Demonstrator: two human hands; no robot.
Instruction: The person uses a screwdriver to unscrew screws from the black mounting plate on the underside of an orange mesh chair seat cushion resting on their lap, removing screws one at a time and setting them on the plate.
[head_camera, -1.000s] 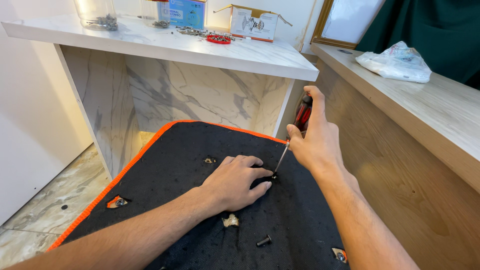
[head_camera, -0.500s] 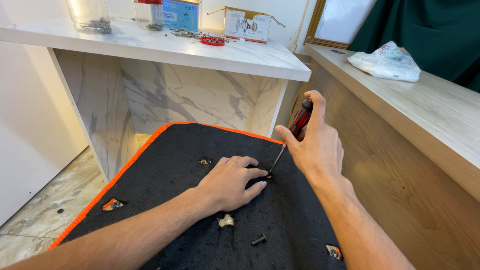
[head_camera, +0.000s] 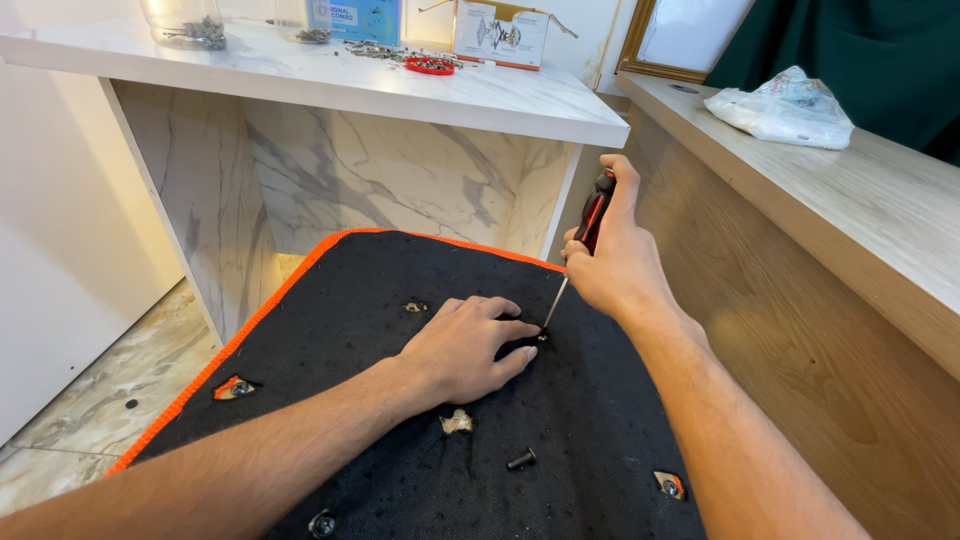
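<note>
Screwdriver (head_camera: 590, 222) with the red-and-black handle sits gripped in my right hand (head_camera: 612, 268), fingers wrapped tight round it, shaft slanting down so the tip meets the black fabric panel (head_camera: 400, 270) with orange edging, right at the fingertips of my left hand (head_camera: 462, 347). That left hand lies flat on the panel, fingers spread and holding nothing. I see a loose dark bolt (head_camera: 520, 459) on the fabric nearer me, and a marble-patterned worktop (head_camera: 330, 80) beyond.

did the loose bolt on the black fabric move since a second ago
No. The loose bolt lies just below and right of the torn hole in the black fabric, as before; only the camera shifted.
</note>
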